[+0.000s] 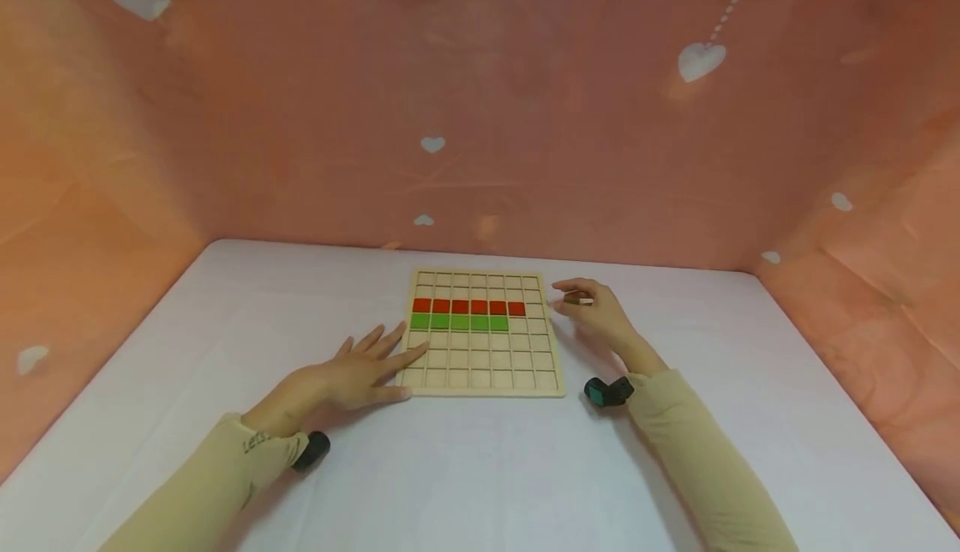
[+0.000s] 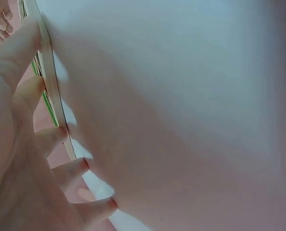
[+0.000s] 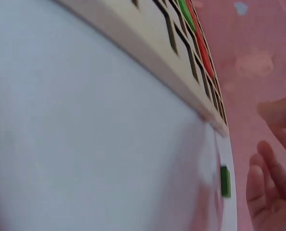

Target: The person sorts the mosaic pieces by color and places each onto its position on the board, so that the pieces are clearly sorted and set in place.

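A square wooden grid board (image 1: 480, 360) lies flat on the table. One row holds several red tiles (image 1: 461, 307); the row nearer me has several green tiles (image 1: 459, 322). With fingers spread, my left hand (image 1: 356, 378) rests at the board's left side, and its thumb and index finger touch the edge. The left wrist view shows its fingertips (image 2: 37, 83) along that edge. Just off the board's right side is my right hand (image 1: 602, 317), thumb and index finger apart, with nothing visible between them. A loose green tile (image 3: 226, 182) lies on the table near it.
The table (image 1: 480, 469) has a white cover. Behind it and at both sides hang pink cloth walls (image 1: 480, 102) with pale hearts. Each wrist carries a small black device, such as the right one (image 1: 609, 391).
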`<act>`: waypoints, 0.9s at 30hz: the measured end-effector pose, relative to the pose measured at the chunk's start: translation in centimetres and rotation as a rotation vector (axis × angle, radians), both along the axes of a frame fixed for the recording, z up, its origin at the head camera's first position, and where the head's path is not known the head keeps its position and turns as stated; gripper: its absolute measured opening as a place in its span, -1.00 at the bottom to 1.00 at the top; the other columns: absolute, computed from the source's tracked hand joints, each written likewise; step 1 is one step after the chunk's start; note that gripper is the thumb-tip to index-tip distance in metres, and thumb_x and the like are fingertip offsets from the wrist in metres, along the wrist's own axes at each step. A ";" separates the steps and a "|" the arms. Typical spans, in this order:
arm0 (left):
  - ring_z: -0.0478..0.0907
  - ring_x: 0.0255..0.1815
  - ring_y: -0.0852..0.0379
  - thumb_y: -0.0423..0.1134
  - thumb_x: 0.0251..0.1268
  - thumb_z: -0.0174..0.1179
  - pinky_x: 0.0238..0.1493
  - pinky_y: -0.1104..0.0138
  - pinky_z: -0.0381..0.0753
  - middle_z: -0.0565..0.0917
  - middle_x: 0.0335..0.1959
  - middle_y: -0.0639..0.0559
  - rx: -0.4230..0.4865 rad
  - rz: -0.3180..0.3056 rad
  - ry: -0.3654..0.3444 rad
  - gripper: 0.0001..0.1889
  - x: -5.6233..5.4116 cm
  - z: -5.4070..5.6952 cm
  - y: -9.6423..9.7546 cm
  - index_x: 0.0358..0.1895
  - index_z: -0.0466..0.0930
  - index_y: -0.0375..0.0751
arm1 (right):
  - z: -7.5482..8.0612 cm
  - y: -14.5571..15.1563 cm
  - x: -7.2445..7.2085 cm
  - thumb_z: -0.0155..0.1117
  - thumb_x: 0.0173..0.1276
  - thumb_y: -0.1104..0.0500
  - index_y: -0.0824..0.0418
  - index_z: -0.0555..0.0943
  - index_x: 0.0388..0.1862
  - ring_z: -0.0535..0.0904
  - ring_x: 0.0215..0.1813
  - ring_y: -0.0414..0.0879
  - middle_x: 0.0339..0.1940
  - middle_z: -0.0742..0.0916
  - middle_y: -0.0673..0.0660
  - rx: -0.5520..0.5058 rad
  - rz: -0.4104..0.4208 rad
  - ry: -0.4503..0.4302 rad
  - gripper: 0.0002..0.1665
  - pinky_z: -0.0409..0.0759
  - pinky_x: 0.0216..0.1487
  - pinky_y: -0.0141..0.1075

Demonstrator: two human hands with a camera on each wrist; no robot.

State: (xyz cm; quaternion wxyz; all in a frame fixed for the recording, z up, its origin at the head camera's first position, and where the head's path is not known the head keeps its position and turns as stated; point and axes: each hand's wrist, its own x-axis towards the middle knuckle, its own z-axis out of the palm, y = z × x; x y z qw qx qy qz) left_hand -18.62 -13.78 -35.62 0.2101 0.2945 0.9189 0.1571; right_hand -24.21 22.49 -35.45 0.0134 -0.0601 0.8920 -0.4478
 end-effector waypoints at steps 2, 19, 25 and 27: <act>-0.24 0.50 -0.47 0.15 0.38 0.02 0.30 -0.43 -0.22 -0.16 0.55 -0.31 0.000 0.004 0.002 -0.28 0.1 0.0 0.0 0.52 0.03 0.04 | 0.1 0.4 -0.1 0.25 0.30 0.22 0.32 0.48 0.25 0.41 0.26 0.22 0.28 0.47 0.36 0.005 -0.024 -0.019 -0.47 0.46 0.19 -0.02; -0.24 0.50 -0.46 0.13 0.39 0.02 0.30 -0.43 -0.22 -0.15 0.55 -0.33 0.023 -0.007 -0.008 -0.29 0.3 0.3 0.1 0.52 0.03 0.02 | -0.8 2.9 -2.4 0.22 0.31 0.28 0.39 0.37 0.33 0.31 0.35 0.22 0.34 0.43 0.38 0.132 -0.037 -0.184 -0.39 0.31 0.33 0.02; -0.22 0.50 -0.47 0.13 0.39 0.03 0.29 -0.43 -0.21 -0.14 0.54 -0.34 0.011 -0.003 -0.003 -0.29 0.2 0.6 0.3 0.52 0.04 0.01 | -0.4 3.0 -2.4 0.25 0.32 0.25 0.37 0.48 0.24 0.43 0.06 0.10 0.14 0.52 0.36 0.167 -0.042 -0.167 -0.48 0.44 -0.15 -0.38; -0.21 0.49 -0.49 0.13 0.39 0.03 0.28 -0.44 -0.20 -0.13 0.54 -0.35 0.006 -0.004 -0.002 -0.28 0.2 0.6 0.1 0.51 0.05 0.01 | -0.5 2.8 -2.3 0.26 0.32 0.24 0.37 0.50 0.22 0.43 0.00 0.06 0.08 0.54 0.33 0.157 -0.047 -0.167 -0.50 0.44 -0.23 -0.43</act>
